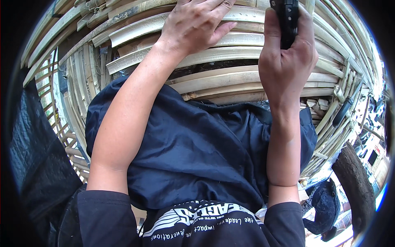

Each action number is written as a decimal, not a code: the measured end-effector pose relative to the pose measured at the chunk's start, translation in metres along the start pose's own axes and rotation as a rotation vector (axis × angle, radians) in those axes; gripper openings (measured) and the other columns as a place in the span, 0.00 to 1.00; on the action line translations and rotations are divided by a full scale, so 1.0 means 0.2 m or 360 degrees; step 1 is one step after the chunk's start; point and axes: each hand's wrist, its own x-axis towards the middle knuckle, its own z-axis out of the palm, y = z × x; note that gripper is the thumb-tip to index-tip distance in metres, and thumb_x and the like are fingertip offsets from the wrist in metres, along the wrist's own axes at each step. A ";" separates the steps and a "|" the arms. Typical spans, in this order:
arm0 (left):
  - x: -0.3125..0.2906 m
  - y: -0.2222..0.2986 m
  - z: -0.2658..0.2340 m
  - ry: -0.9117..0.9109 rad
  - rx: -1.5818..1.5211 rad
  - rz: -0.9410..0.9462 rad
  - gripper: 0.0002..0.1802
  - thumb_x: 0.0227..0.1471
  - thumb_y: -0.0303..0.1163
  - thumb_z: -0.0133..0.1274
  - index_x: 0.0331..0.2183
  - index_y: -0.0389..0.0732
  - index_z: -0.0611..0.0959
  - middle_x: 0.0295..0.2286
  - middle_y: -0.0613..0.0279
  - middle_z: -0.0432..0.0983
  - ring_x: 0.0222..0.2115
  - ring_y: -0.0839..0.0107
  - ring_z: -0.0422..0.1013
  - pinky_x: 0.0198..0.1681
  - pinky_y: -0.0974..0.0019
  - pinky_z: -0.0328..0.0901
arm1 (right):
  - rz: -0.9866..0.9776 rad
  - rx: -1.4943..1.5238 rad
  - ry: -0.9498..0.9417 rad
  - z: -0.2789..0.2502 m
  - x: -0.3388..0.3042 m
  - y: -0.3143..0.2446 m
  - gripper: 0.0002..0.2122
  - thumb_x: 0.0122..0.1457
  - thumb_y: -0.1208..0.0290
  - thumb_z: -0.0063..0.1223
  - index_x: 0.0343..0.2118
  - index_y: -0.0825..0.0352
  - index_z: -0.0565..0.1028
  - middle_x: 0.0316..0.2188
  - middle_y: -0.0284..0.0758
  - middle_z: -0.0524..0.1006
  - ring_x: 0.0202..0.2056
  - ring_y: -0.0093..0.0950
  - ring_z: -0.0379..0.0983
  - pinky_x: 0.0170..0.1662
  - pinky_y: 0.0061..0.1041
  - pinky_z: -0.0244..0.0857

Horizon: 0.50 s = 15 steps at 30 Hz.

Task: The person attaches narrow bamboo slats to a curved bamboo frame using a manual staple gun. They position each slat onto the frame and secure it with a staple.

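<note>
1. Left hand (192, 25): palm down over the bamboo slats (232, 80), thumb spread away from the fingers. The fingertips run beyond the upper edge of the view, so whether they grip a slat cannot be told. The placement appears meant to steady the layer from above.

2. Right hand (288, 68): closed around a black tool (289, 24), thumb on one side, fingers on the other. The hold looks firm, and this opposed grip would plausibly keep the tool from twisting. Its far end lies outside the view; its type is not established.

3. Location of work: the slats lie crosswise in front of the person, just beyond the lap, with the tool above their right portion. That position presumably keeps both within easy reach of bent arms.

4. Dark blue cloth (197, 142) covers the lap, its far edge beside the nearest slats; it may serve as clothing or as protection, which cannot be determined.

5. Right side: a dark elongated object (342, 112) lies among slats; a rough log (354, 181) stands apart, nearer the person.
</note>
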 end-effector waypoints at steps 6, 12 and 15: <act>-0.01 0.00 0.01 0.0028 -0.0071 -0.0006 0.35 0.57 0.46 0.57 0.59 0.33 0.75 0.61 0.49 0.68 0.66 0.58 0.60 0.72 0.49 0.46 | 0.0036 -0.0292 -0.0355 -0.01 -0.04 0.01 0.14 0.67 0.63 0.58 0.46 0.68 0.75 0.27 0.45 0.80 0.28 0.39 0.79 0.33 0.33 0.69; -0.02 -0.01 0.02 0.0031 0.0001 -0.0013 0.35 0.57 0.46 0.57 0.59 0.33 0.75 0.61 0.50 0.69 0.65 0.59 0.61 0.72 0.48 0.46 | 0.0045 -0.0036 0.0006 0.01 -0.03 -0.02 0.12 0.68 0.64 0.58 0.45 0.69 0.75 0.21 0.29 0.74 0.23 0.16 0.67 0.27 0.20 0.61; -0.01 0.00 0.01 0.0020 -0.0017 -0.0021 0.34 0.57 0.46 0.57 0.59 0.34 0.75 0.60 0.50 0.70 0.65 0.60 0.61 0.71 0.49 0.47 | 0.0319 0.0097 -0.0083 0.00 -0.04 -0.02 0.12 0.68 0.65 0.57 0.45 0.69 0.75 0.22 0.28 0.74 0.24 0.15 0.68 0.28 0.19 0.61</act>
